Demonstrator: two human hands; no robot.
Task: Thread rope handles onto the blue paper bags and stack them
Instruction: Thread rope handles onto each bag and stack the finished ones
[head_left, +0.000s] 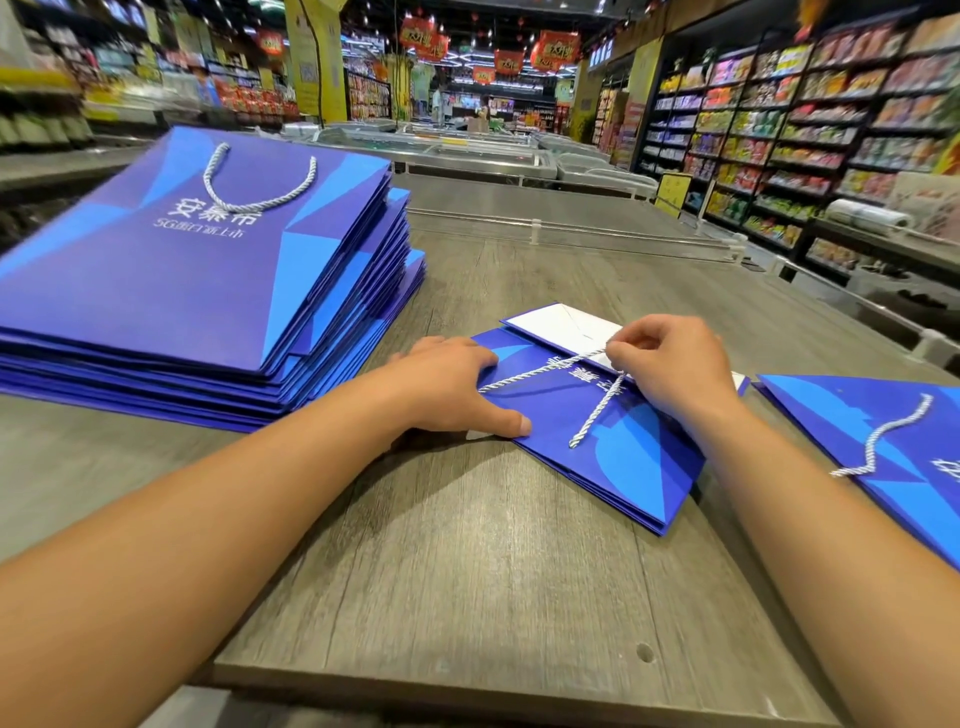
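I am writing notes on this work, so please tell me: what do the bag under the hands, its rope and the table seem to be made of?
Bag: paper or thin card, smooth with a slight sheen; it lies flat with sharp folds and a white inside.
Rope: twisted cord, white and pale, probably cotton or synthetic; the spiral strands show.
Table: grey wood-grain board, matt; likely laminate rather than solid wood, but this is uncertain.

A supermarket: stocked shelves (810, 135) line an aisle, chest freezers (467, 150) stand ahead, red banners (556, 49) hang overhead.
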